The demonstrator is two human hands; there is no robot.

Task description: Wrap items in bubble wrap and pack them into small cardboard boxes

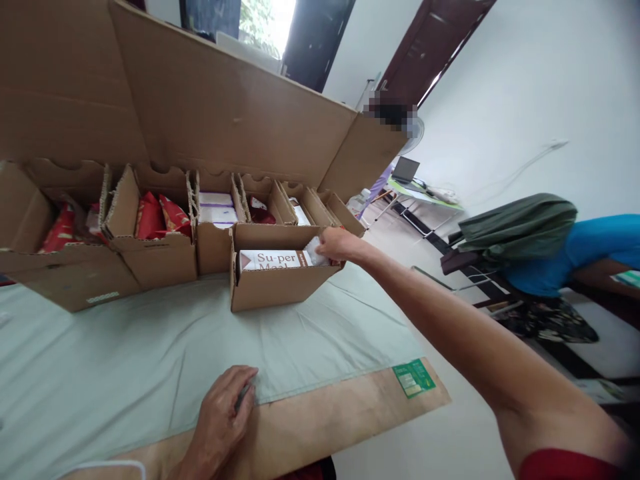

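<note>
A small cardboard box (280, 288) stands forward of a row of similar boxes on the cloth-covered table. Inside it lies a white carton (273, 259) printed "Su-per Meal". My right hand (336, 245) reaches into the box's right end, its fingers closed on a whitish, crumpled plastic packet (314, 251). What the packet contains is not visible. Near the table's front edge rests my left hand (223, 413), fingers curled together; a dark grey patch shows between thumb and fingers, too small to name.
Behind stand several cardboard boxes (165, 260) holding red packets (150, 217) and white-purple packs (217, 208), backed by a tall cardboard panel (235, 100). A green card (414, 378) lies at the table's right corner. Another person in a blue top (540, 257) sits at right.
</note>
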